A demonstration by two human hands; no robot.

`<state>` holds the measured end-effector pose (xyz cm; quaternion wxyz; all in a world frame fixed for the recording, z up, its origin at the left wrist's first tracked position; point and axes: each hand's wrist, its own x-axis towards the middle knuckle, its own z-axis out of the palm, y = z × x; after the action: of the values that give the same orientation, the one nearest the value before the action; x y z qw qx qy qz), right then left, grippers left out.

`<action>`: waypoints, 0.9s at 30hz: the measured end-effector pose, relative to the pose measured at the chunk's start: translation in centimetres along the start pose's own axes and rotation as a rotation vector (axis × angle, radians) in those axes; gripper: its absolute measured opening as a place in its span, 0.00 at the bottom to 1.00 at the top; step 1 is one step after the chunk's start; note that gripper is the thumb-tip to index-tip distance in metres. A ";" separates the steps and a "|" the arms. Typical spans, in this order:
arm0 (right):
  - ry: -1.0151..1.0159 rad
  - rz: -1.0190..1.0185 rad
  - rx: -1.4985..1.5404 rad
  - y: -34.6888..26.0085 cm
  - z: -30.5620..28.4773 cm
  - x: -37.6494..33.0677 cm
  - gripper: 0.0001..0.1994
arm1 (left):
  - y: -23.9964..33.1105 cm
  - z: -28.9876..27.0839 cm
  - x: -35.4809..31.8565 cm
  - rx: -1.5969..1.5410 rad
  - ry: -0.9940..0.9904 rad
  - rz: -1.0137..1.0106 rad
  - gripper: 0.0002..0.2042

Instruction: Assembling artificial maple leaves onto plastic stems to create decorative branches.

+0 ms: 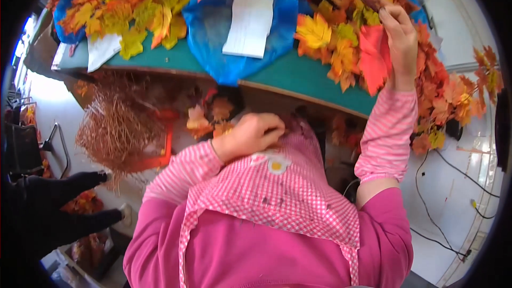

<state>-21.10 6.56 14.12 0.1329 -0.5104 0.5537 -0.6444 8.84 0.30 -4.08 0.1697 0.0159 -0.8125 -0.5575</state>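
Note:
My right hand (pixel 400 34) reaches up to the artificial autumn leaves on the right of the table. Its fingers are pinched together beside a brownish-red leaf (pixel 375 1), and I cannot make out what they hold. A bright red artificial leaf (pixel 373 56) hangs next to that hand and wrist. Above my lap, my left hand (pixel 255 136) has its fingers curled in over the pink checked apron (pixel 298 181). Whatever may be between those fingers is hidden.
A green-topped table (pixel 314 85) carries heaped leaf sprays (pixel 154 8) and a blue plastic bag (pixel 205 32) with white paper (pixel 249 24) on it. Below stand bundled brown stems (pixel 120 128) by an orange-red frame (pixel 168 138). Cables (pixel 426 197) cross the right floor. Another person's dark-clothed legs (pixel 80 181) show at left.

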 end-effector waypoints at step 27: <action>-0.398 0.289 -0.464 2.3 7.9 -15.0 0.05 | 1.8 0.3 2.5 -0.136 0.358 -0.233 0.05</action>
<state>-9.01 12.19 3.44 0.2089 -0.5591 0.7154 -0.3633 6.69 0.71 -1.85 0.2464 0.1972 -0.7226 -0.6151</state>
